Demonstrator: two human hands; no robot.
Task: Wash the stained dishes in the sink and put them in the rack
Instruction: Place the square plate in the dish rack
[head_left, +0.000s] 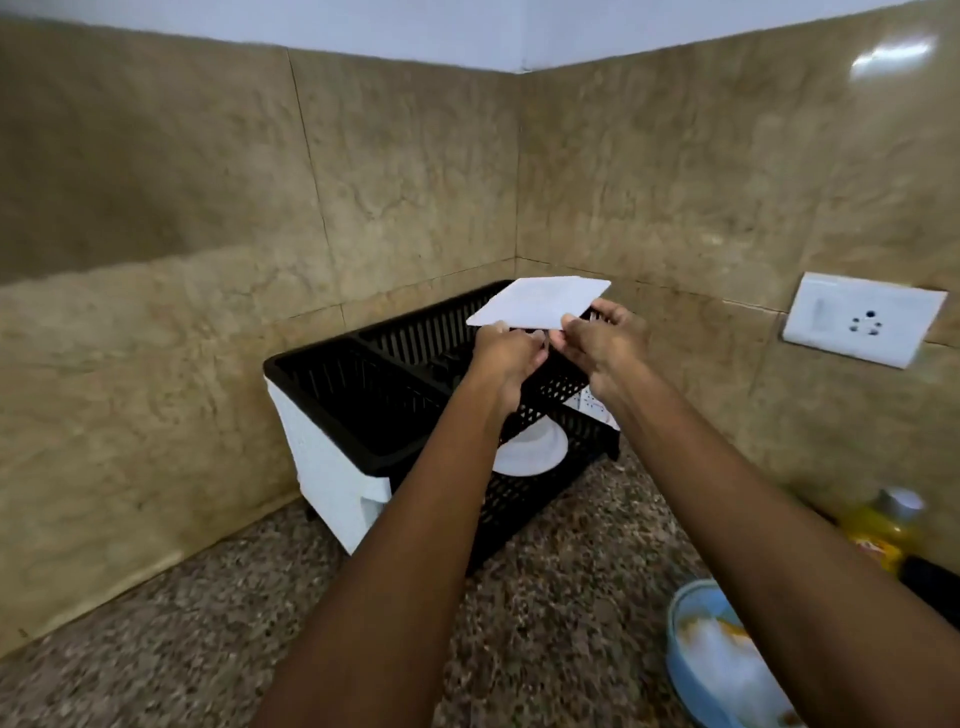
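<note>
A white square plate (540, 301) hovers nearly flat over the black dish rack (363, 395) in the counter's corner. My left hand (506, 358) and my right hand (602, 343) both pinch the plate's near edge, close together. A round white dish (530, 452) stands on edge in the rack's lower tier, partly hidden behind my left forearm. Another white piece (592, 405) shows inside the rack under my right wrist. The sink is out of view.
The rack has a white end panel (327, 467) and stands on a speckled granite counter (208, 649). A blue bowl with white and orange residue (722, 660) sits at the lower right. A yellow bottle (883, 530) stands by the right wall below a socket (862, 317).
</note>
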